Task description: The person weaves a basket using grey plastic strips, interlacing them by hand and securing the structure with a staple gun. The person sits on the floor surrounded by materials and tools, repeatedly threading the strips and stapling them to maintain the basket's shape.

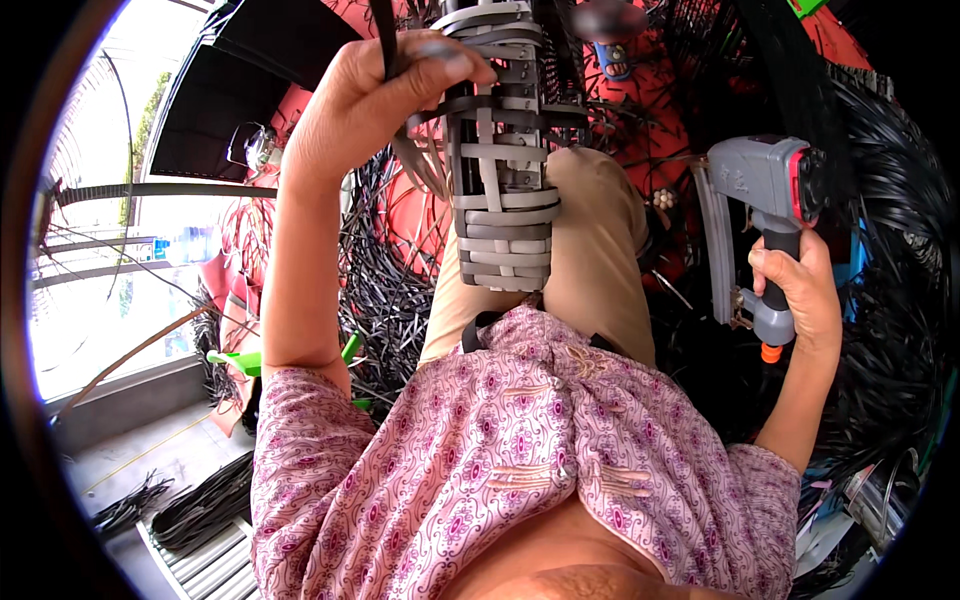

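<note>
Between my knees stands a narrow frame [507,215] with grey and black flat strips woven around it. Its lower end shows a tight weave, while metal parts show through gaps higher up. Beside its upper left my left hand [375,105] is closed, thumb on top, on a dark flat strip [384,28]. Loose grey strip ends [424,168] hang just under that hand. Well off to the right, my right hand [803,283] wraps the handle of a grey nail or staple gun [757,170], held upright and apart from the frame. An orange fitting [770,353] sticks out below its handle.
Tangled black strips [385,270] cover the red floor [400,215] left of my legs. Thick bundles of black strips [890,150] fill the right side. A dark strip [165,191] stretches across the left by the bright window. A metal slatted rack [215,565] sits lower left.
</note>
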